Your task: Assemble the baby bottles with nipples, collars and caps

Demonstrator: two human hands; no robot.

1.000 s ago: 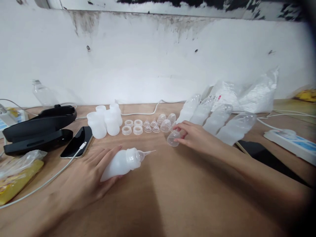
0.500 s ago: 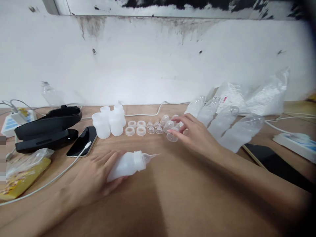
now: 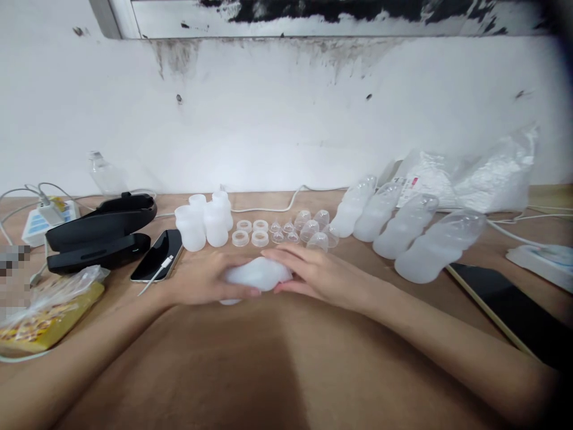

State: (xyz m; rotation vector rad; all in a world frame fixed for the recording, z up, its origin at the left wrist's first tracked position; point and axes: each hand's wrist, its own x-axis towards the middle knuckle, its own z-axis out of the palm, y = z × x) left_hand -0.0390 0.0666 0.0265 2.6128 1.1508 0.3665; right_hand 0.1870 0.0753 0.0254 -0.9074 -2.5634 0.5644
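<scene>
A frosted white baby bottle (image 3: pixel 256 274) lies sideways between my two hands, just above the front of the parts. My left hand (image 3: pixel 208 279) wraps around its base end, thumb along the near side. Fingers of my right hand (image 3: pixel 324 276) close around the other end, hiding the teat and whatever covers it. Beyond the hands sit clear domed caps (image 3: pixel 308 230), small clear teats (image 3: pixel 292 237) and white screw rings (image 3: pixel 259 239). Several open bottle bodies (image 3: pixel 192 230) stand at the left of these parts. To the right lie several capped bottles (image 3: pixel 423 254), leaning in a row.
A phone (image 3: pixel 156 257) with a white cable and a black hinged case (image 3: pixel 98 239) are at left, near a yellow snack bag (image 3: pixel 58 316). At right are another phone (image 3: pixel 505 310), a power strip (image 3: pixel 544 263) and plastic bags (image 3: pixel 487 173) against the wall.
My right hand has come back from the domed caps to the bottle's teat end. My left hand has moved the bottle slightly up and right. The teat is now covered by my fingers.
</scene>
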